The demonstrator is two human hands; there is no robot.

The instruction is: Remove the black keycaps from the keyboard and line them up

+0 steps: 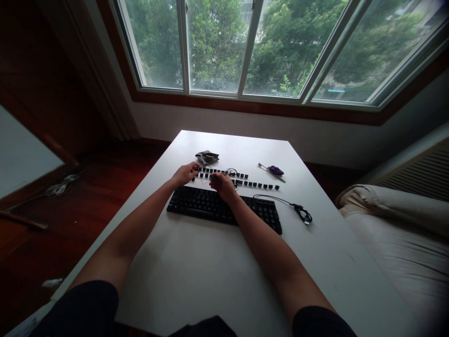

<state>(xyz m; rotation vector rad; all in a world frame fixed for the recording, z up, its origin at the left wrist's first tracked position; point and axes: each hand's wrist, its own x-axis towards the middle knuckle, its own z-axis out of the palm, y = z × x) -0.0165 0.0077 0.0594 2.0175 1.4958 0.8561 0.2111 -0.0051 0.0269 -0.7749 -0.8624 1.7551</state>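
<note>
A black keyboard lies across the middle of the white table. Behind it, rows of loose black keycaps are laid out. My left hand reaches over the left end of those rows, fingers curled and pinching at a keycap. My right hand rests over the keyboard's back edge, fingers closed on a small dark piece, apparently a keycap. The keyboard's cable trails off to the right, ending in a plug.
A crumpled grey cloth lies behind the keycaps. A purple brush-like tool sits at the back right. A beige cushion or sofa borders the table's right side. Windows run along the far wall; wooden floor lies left.
</note>
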